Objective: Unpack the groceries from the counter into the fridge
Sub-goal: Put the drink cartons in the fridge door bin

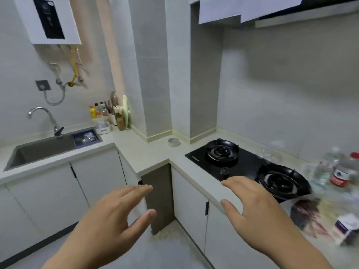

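The groceries lie blurred at the right end of the counter (155, 150): clear plastic water bottles (342, 169), one with a red cap and red label, a clear bag of dark red food (308, 214), and a small white and purple carton (347, 228). My left hand (108, 220) hovers over the floor in front of the corner cabinet, fingers straight and empty. My right hand (256, 206) hangs over the counter edge before the stove, fingers relaxed, holding nothing and left of the groceries. No fridge is in view.
A black two-burner gas stove (250, 164) sits on the right counter. A roll of tape (173, 142) lies near the corner pillar. The sink (42, 152) with a tap is at the left, with bottles and utensils (108, 115) behind it. White cabinets run below.
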